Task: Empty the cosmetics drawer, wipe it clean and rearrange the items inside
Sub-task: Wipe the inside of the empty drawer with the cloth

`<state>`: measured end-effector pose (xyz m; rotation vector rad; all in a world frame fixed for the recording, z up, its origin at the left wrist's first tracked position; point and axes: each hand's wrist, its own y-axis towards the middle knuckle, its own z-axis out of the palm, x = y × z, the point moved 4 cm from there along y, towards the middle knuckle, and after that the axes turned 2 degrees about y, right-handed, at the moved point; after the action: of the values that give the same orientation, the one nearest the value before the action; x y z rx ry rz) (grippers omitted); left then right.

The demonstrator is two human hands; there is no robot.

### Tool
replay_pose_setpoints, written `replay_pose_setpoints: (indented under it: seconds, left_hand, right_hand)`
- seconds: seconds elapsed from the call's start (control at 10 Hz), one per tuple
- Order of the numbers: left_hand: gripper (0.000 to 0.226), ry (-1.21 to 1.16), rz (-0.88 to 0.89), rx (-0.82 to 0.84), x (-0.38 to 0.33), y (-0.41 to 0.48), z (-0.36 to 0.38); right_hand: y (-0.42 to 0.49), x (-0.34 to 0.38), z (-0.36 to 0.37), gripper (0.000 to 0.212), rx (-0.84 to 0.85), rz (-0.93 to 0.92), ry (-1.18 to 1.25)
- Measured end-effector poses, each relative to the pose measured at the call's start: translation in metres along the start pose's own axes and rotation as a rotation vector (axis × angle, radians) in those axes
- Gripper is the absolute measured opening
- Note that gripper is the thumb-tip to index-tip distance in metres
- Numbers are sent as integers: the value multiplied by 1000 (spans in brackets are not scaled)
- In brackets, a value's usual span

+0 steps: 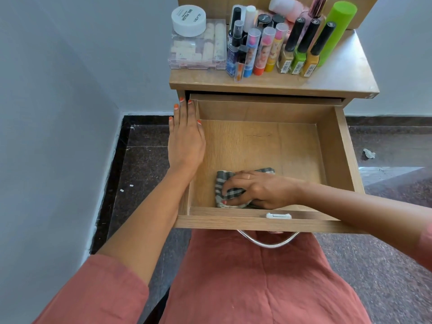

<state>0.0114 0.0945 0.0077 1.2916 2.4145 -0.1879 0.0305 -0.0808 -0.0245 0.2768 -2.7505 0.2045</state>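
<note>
Presently the wooden cabinet [346, 73] stands in a corner with its drawer [332, 146] pulled fully out toward the person. The drawer holds no cosmetics. Those crowd the cabinet top: a clear compartment box [198, 50] with a white jar [189, 19] on it, a tall green bottle [336, 31], and rows of tubes and nail polish bottles [298, 59] between them. Judgement: emptying is done, wiping is in hand, rearranging is not yet begun.

The left hand [187, 139] lies flat on the drawer's left wall rim toward the back, fingers straight and together, holding nothing, apparently steadying the drawer.

The right hand [257, 190] reaches in across the front wall from the right. Its fingers [230, 183] are bent over the checked cloth [221, 181], gripping the bunched cloth and bearing it down on the drawer floor.

The cloth sits in the near-left part of the floor, close against the front wall and near the left wall. Its long axis runs roughly left to right, along the front wall. It is directly under the right fingers; the left hand is above and apart.

Open floor lies to the right and toward the back; a stroke that way has room. The left and front walls block further travel and mark corners likely to need attention.
</note>
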Motion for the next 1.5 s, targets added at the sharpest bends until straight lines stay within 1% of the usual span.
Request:
replay_pose_setpoints:
  seconds: [0.1, 0.2, 0.3, 0.4, 0.5, 0.6, 0.7, 0.8, 0.9, 1.0, 1.1, 1.2, 1.3, 1.4, 1.5]
  left_hand:
    - [48, -10, 0, -4, 0, 0, 0]
    - [48, -11, -4, -3, 0, 0, 0]
    - [48, -5, -5, -2, 0, 0, 1]
    - [48, -7, -6, -3, 0, 0, 0]
    - [48, -13, -3, -6, -1, 0, -1]
    - [48, -18, 1, -10, -1, 1, -1]
    - [48, -13, 4, -17, 0, 0, 0]
    - [47, -10, 6, -20, 0, -1, -1]
    - [47, -14, 4, -18, 0, 0, -1]
    - [47, -17, 1, -13, 0, 0, 0]
    - [47, -21, -2, -8, 0, 0, 0]
    - [47, -19, -5, -9, -1, -1, 0]
    - [48, -20, -7, -8, -1, -1, -1]
    - [48, -27, -8, -3, 0, 0, -1]
    - [48, -31, -9, 4, 0, -1, 0]
  right_hand:
    - [-26, -14, -8, 35, -57, 80, -38]
    - [-41, -43, -18, 40, -139, 234, -121]
    - [-41, -69, -24, 42, -177, 465, -81]
    - [-29, -74, -22, 56, -142, 588, -17]
    - [-12, -59, -18, 65, -48, 586, 54]
    - [8, -28, -10, 58, 66, 425, 52]
    - [19, -4, 0, 48, 141, 238, 81]
    - [14, 0, 3, 41, 108, 129, 137]
    - [4, -9, 5, 40, 54, 122, 98]
    - [-8, -24, 2, 53, 31, 215, 40]
    - [-22, -48, -11, 52, -45, 400, 17]
    - [-25, -73, -23, 45, -109, 621, 17]
    - [-13, -78, -28, 45, -176, 691, 49]
    - [-8, -65, -30, 39, -175, 635, 111]
    - [-14, -38, -23, 32, -106, 500, 202]
